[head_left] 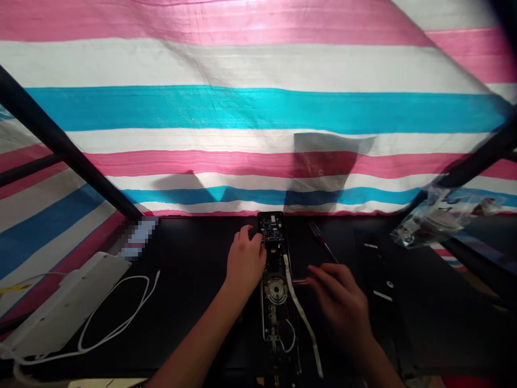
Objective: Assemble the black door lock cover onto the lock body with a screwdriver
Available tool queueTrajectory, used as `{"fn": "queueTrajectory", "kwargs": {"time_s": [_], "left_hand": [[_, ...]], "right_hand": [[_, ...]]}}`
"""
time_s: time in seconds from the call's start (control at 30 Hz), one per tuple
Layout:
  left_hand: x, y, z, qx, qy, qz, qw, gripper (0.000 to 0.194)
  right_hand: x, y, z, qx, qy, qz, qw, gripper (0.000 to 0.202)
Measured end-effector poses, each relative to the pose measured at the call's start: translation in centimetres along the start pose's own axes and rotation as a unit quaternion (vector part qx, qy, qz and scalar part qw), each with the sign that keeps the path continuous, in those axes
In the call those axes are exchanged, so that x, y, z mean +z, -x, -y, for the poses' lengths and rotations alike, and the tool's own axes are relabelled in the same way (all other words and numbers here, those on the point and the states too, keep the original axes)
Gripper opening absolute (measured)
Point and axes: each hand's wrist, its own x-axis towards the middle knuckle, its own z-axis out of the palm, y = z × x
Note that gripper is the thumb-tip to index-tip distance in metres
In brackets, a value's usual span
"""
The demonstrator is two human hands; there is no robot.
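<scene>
A long, narrow electronic device (277, 291) lies opened in front of me, its insides exposed. A dark blue circuit board (271, 229) sits at its far end, with a round speaker-like part near the middle. My left hand (245, 256) is curled at the device's left edge beside the board, fingertips pressed against it. My right hand (341, 293) is at the right side, pinching a thin reddish-brown tool (301, 282) whose tip reaches the device's edge; its exact kind is too dark to tell. A pale flat ribbon cable (301, 310) runs loosely along the device's right side.
A screwdriver (322, 240) lies beyond my right hand. Farther right are a dark cover panel (375, 272) and a clear plastic bag of parts (432, 221). At left stand a white power strip (72, 307) and a looped white cable (117, 337). Striped sheeting (242, 108) hangs behind the black table.
</scene>
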Motion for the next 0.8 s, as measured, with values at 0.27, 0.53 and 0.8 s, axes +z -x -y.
{"fn": "queueTrajectory", "kwargs": {"time_s": [0.27, 0.53, 0.8], "left_hand": [[-0.2, -1.3, -1.1, 0.001, -0.045, 0.090, 0.995, 0.020], [1.1, 1.0, -1.0, -0.021, -0.003, 0.075, 0.997, 0.023], [1.3, 1.8, -1.2, -0.032, 0.059, 0.057, 0.996, 0.020]], "right_hand": [[-0.6, 4.8, -8.5, 0.151, 0.100, 0.084, 0.980, 0.034], [1.7, 0.7, 2.7, 0.061, 0.024, 0.054, 0.996, 0.022], [7.0, -0.8, 5.5, 0.034, -0.009, 0.098, 0.995, 0.028]]}}
